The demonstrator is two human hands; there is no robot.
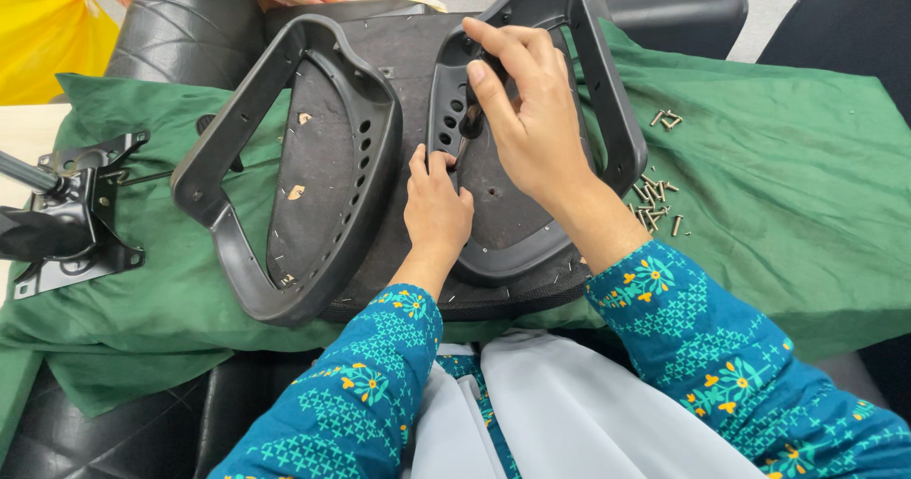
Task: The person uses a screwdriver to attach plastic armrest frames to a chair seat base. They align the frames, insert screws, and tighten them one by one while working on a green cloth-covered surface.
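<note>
A screw is being seated by the right hand (pixel 531 123) in the black armrest (pixel 546 109), fingers pinched; the bracket is steadied by the left hand's (pixel 436 204) curled fingers. Careful alignment is needed next.

Bright even overhead light, soft shadows, sharp focus.

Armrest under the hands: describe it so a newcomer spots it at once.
On the green cloth lies an upturned seat base with two black loop armrests. Take the one nearer the loose screws, where the right hand and left hand meet. The other armrest lies untouched.
</note>
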